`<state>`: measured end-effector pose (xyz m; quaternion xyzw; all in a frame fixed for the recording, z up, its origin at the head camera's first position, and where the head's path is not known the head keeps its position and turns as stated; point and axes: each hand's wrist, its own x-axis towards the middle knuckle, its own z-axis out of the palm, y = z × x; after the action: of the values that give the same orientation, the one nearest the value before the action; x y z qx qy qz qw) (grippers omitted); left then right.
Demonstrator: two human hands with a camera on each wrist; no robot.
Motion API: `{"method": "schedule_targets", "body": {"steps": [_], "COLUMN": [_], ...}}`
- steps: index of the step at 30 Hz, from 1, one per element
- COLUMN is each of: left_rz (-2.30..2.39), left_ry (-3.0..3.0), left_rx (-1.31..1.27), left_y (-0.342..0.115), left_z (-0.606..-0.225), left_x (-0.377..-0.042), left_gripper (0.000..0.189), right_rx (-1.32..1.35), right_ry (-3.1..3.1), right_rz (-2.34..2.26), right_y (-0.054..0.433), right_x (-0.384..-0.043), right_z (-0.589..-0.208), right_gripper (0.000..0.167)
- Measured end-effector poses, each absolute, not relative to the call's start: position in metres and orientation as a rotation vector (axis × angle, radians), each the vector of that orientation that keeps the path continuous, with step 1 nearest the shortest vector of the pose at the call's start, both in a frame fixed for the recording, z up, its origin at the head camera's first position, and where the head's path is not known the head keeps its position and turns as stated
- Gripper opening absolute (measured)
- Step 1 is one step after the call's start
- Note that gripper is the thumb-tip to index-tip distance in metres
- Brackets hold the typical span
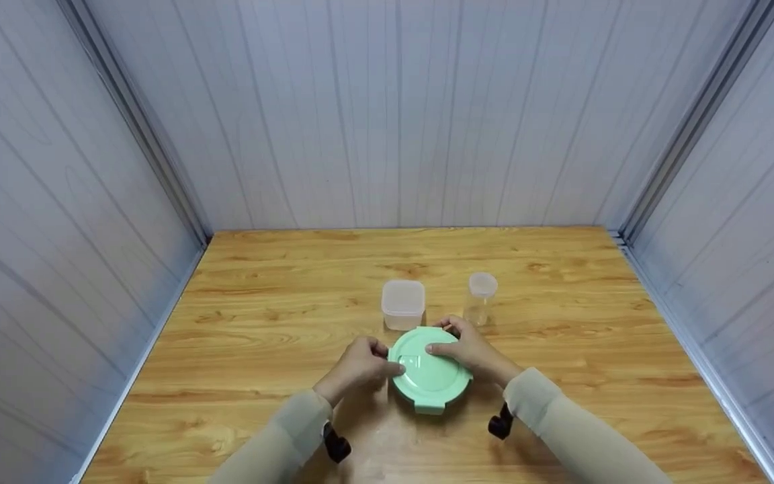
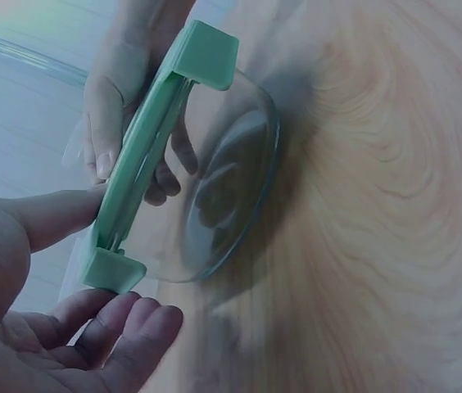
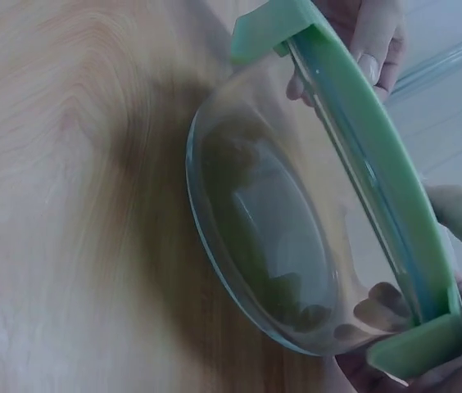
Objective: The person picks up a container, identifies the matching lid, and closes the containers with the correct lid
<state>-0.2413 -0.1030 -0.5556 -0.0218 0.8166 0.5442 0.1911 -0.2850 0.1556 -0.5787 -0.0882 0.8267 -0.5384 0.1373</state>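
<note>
A round glass food container [image 2: 243,176] with a mint-green lid [image 1: 435,380] stands on the wooden table between both hands. My left hand [image 1: 360,366] pinches its left edge, thumb on the lid's rim and fingers curled beneath a side clip [image 2: 112,272]. Across from it, my right hand [image 1: 478,353] grips the far right side, its thumb lying on the lid. Some fingertips show through the glass in the right wrist view. The front clip [image 1: 429,408] juts out past the lid; whether it is latched I cannot tell.
Just behind the green lid sits a small square translucent box [image 1: 403,299] with a whitish lid. A clear cylindrical jar [image 1: 481,296] with a pale cap stands behind the right hand. Pale panel walls [image 1: 387,121] border the table [image 1: 259,376] at the back and sides.
</note>
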Motion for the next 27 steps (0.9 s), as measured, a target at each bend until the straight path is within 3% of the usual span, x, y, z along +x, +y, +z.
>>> {"method": "schedule_targets", "body": {"steps": [15,27], "left_rz": [1.413,1.503], "left_ry": [2.42,2.693], "left_rx": [-0.016,0.229], "left_y": [-0.1,-0.106], "left_z": [-0.553,-0.547], "left_x": [-0.253,-0.269], "left_gripper": [0.039,0.024], "right_rx": [-0.292,-0.438], "right_ry": [2.447,2.721], "right_rz": [-1.567,-1.541], "right_y": [0.165,0.186], "right_x": [-0.286,-0.287], "right_z": [-0.57,-0.545], "right_gripper": [0.049,0.027]}}
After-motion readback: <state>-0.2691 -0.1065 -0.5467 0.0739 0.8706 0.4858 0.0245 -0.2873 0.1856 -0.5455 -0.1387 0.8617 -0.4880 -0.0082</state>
